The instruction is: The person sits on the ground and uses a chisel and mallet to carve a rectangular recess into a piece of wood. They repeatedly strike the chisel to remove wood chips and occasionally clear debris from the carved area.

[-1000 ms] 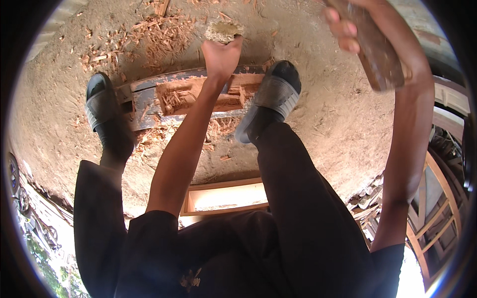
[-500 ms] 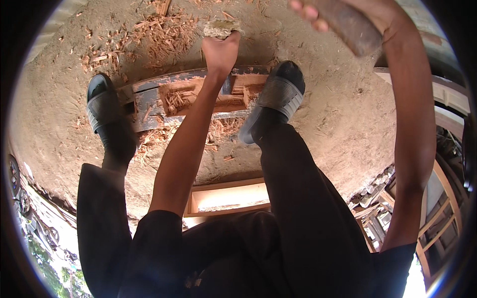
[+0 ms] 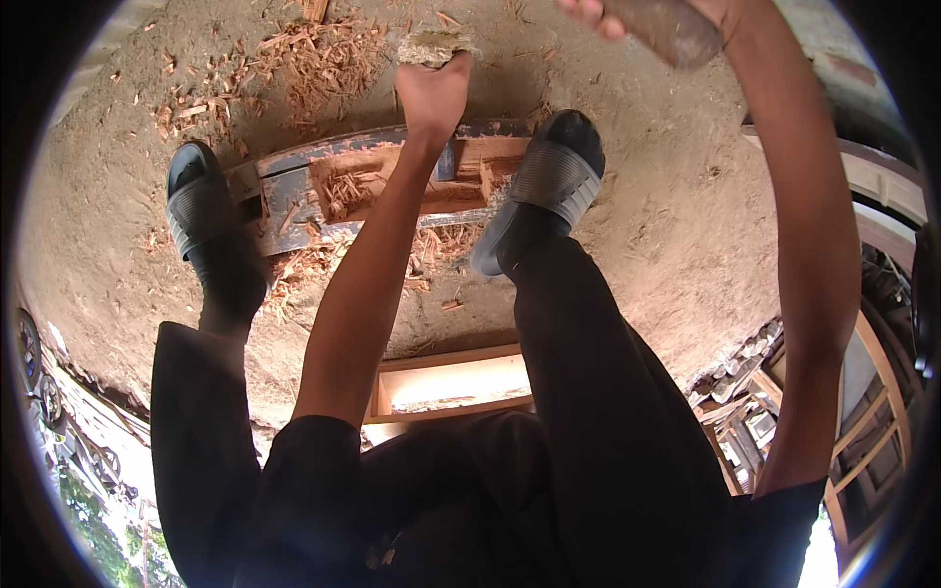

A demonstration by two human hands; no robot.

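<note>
My left hand (image 3: 431,93) grips the pale, frayed top of a chisel (image 3: 436,44), whose dark metal blade (image 3: 445,160) reaches down into a hollowed recess in a dark-painted wooden board (image 3: 284,208). Reddish shavings (image 3: 348,191) lie in the recess. My right hand (image 3: 716,20) is raised at the upper right, fingers wrapped round a brown wooden mallet (image 3: 667,34). My feet in grey sliders (image 3: 196,206) rest at either end of the board, partly over it.
Wood chips (image 3: 314,59) litter the dirt floor (image 3: 667,255) beyond the board. A light wooden box (image 3: 451,358) lies behind my legs. Wooden frames (image 3: 872,421) and planks are stacked at the right; wheels (image 3: 34,358) show at the left edge.
My right hand has carried the mallet up and leftward toward the top edge, tilting it flatter. My left hand has shifted only slightly, still gripping the chisel.
</note>
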